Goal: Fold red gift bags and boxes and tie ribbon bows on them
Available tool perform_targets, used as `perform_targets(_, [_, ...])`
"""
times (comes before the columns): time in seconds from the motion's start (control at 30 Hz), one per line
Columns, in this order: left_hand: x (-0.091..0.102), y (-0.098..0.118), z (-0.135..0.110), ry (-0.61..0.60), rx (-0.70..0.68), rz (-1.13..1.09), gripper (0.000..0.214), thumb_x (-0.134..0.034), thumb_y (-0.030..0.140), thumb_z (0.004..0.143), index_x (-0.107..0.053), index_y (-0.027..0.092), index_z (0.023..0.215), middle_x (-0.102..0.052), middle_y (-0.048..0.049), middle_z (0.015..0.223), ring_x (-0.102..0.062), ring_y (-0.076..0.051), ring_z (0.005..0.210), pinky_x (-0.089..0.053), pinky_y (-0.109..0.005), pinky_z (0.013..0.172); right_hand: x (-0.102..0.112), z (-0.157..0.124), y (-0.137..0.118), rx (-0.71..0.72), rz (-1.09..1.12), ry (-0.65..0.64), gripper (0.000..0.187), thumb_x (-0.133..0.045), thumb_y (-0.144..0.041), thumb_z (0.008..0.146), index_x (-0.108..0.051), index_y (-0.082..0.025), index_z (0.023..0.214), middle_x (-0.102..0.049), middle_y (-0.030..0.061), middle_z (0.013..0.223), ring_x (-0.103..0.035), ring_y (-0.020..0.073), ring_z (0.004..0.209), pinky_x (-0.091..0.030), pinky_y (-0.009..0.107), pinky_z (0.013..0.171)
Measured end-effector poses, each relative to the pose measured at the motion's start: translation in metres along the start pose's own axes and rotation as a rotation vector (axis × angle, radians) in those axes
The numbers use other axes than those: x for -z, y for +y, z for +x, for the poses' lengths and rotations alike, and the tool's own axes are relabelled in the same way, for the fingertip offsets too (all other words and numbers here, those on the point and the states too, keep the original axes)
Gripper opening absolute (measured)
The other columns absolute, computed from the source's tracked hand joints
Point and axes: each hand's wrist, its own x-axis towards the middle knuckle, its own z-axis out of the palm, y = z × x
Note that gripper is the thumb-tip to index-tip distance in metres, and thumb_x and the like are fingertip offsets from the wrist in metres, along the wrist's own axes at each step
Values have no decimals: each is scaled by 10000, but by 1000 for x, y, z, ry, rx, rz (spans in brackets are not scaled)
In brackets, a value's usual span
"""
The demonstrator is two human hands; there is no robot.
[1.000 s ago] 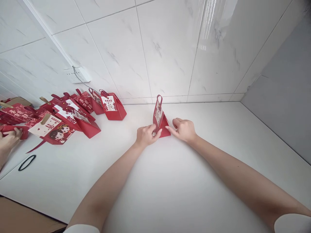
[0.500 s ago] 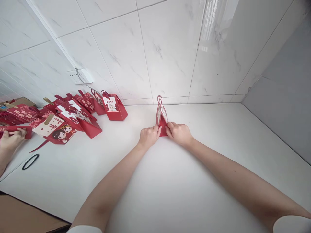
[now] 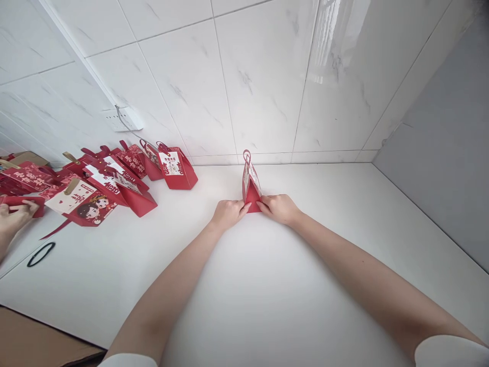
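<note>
A red paper gift box [image 3: 252,196] with a ribbon loop at its peak stands upright on the white table [image 3: 244,285], one folded triangular end facing me. My left hand [image 3: 229,213] grips its lower left edge, thumb on the red end panel. On the opposite lower edge, my right hand [image 3: 280,208] holds the box with bent fingers and its thumb on the front. The box's far side is hidden.
Several red and white gift boxes [image 3: 176,168] cluster at the left by the tiled wall [image 3: 263,92]. Another person's hand [image 3: 17,219] holds a red box at the far left. A black hair tie [image 3: 41,255] lies near the table seam. A wall socket [image 3: 121,120] has a cable.
My hands have spread slightly apart at the box's base, and more of its red end panel shows. The whole view has shifted a little. At far left, the other person's hand has moved slightly.
</note>
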Motion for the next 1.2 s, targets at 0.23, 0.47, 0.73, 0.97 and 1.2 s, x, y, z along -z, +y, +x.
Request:
perform_targets(0.23, [2,-10,-5,-75,-128,-91,390,-382,333,934,-585,191,633,-600,-4,595,-540,-132,541,-298,-283,523,-8,0,12,55,41,-6,338,-305,-304,989,-566,-199,802,-667,16,737,-576,137,603,-271,269,539])
perform_targets(0.47, [4,-4,-5,-47,-67,-189,273,-393,376,937,-611,212,940,-654,-15,873,-595,-141,684,-354,-277,568,2,-3,16,146,42,82,273,-365,-280,931,-581,-176,800,-663,57,768,-545,156,619,-202,291,539])
perform_targets(0.73, [2,-8,-3,48,98,-518,291,-358,423,942,-532,206,857,-585,-16,814,-548,-144,679,-407,-280,646,-2,-4,3,203,213,215,239,-384,-248,885,-482,-185,676,-566,30,643,-427,129,549,-225,288,538])
perform_targets(0.97, [-9,-22,6,398,498,-1234,395,-394,501,916,-522,212,1154,-523,-79,1292,-502,-214,1189,-418,-346,961,4,-9,2,141,473,325,346,-248,-264,962,-277,-225,619,-378,-17,581,-353,122,531,-327,253,541])
perform_targets(1.2, [-10,-21,5,164,469,-1426,470,-592,503,829,-508,220,1194,-613,-82,1200,-586,-234,1094,-454,-388,955,-12,4,18,-118,775,228,109,-432,-325,887,-489,-241,926,-602,31,967,-554,166,716,-441,317,672])
